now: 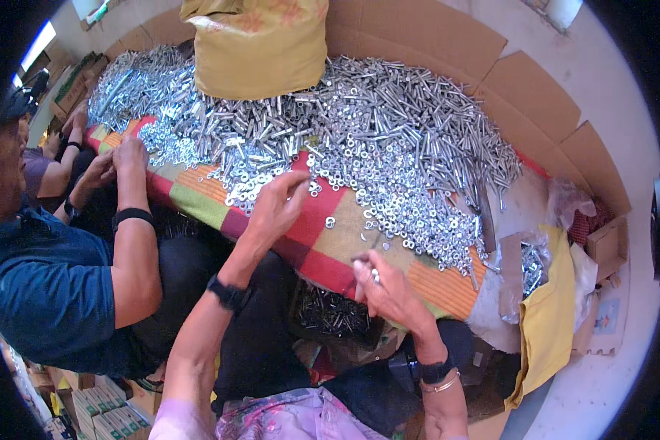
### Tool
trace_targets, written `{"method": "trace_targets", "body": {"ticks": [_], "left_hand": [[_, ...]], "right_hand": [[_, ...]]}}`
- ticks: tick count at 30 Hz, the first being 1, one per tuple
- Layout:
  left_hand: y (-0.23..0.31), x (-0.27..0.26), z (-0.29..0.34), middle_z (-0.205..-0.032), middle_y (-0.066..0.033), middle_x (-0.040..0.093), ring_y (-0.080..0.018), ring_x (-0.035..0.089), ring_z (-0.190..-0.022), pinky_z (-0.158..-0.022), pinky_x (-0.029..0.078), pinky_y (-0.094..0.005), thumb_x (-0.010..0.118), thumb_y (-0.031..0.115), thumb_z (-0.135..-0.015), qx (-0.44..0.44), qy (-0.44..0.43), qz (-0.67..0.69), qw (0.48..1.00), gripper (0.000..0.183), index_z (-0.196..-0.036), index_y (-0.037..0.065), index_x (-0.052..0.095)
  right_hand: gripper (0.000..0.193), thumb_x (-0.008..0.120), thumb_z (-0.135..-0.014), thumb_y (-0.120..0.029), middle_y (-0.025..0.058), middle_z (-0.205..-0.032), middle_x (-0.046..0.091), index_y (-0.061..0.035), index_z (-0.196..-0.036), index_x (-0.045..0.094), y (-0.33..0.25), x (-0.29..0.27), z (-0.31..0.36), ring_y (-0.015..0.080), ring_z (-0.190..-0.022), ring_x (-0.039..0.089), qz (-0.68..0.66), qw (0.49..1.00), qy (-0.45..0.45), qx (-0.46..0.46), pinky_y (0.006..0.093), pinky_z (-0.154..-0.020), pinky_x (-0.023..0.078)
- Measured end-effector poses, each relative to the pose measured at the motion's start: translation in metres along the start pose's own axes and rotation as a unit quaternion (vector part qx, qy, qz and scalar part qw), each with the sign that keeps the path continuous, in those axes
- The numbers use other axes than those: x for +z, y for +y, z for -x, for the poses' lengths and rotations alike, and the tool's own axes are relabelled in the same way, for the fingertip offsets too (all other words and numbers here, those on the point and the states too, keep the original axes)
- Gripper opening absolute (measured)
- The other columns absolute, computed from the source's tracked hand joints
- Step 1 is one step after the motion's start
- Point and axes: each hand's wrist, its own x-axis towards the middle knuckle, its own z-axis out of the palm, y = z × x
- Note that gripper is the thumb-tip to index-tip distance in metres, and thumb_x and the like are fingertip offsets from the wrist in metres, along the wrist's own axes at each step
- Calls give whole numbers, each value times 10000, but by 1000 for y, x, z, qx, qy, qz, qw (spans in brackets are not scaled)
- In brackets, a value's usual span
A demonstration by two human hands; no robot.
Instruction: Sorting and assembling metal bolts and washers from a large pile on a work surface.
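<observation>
My left hand [277, 207] reaches over the patchwork cloth [290, 253] at the near edge of a pile of silver washers [251, 185]. Its fingers are bent together, and what they hold, if anything, cannot be made out. Closer to me, my right hand [390, 292] is closed around a small silver metal piece [375, 275], whose end shows between the fingers. Beyond this hand, washers and nuts [407, 213] lie heaped on the cloth. A few loose washers [330, 222] lie between my hands.
Metal sleeves and rods [411, 110] are heaped at the back, with a yellow sack [260, 59] on them. A bin of dark metal parts [330, 312] sits below the cloth's edge. Co-workers [59, 271] sit at the left. Cardboard [535, 95] lines the wall.
</observation>
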Motion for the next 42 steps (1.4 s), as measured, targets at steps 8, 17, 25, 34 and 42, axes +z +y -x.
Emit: {"method": "trace_targets", "body": {"ticks": [8, 17, 25, 34, 42], "left_hand": [[-37, 24, -78, -983, -124, 556, -312, 515, -946, -826, 394, -415, 500, 33, -762, 204, 1, -385, 900, 206, -958, 33, 561], [0, 3, -21, -871, -128, 609, -177, 585, -793, -692, 450, -306, 581, 150, -819, -19, -79, -25, 996, 211, -952, -9, 619], [27, 13, 72, -798, 13, 589, -59, 521, -764, -672, 427, -217, 620, 101, -830, -131, -208, 195, 949, 175, -970, -3, 641], [29, 16, 90, -793, -1, 609, -60, 545, -738, -645, 448, -214, 606, 96, -840, -169, -214, 268, 924, 147, -928, -15, 644], [15, 14, 54, -845, -109, 609, -222, 581, -792, -708, 454, -313, 621, 108, -795, 33, 56, -36, 997, 160, -920, 8, 629]], "right_hand": [[280, 439, -920, -188, 93, -812, 607, -7, -1130, 473, 43, -6, -33, 148, -643, 611, -457, 883, 108, -13, 247, -553, 511], [290, 499, -911, -264, 17, -648, 525, -24, -1064, 556, 42, -7, -27, 12, -380, 340, -422, 900, 102, -33, 168, -309, 273], [175, 559, -881, -191, -22, -619, 497, -28, -932, 598, 44, 10, -35, -4, -401, 323, -363, 922, 117, -66, 157, -327, 221], [217, 537, -886, -227, -23, -574, 517, -36, -797, 588, 42, 8, -37, 37, -498, 430, -138, 989, -15, -47, 204, -454, 325], [254, 472, -925, -266, -2, -624, 538, -43, -991, 573, 49, 17, -36, 18, -431, 386, -426, 904, 17, -26, 171, -344, 263]]}}
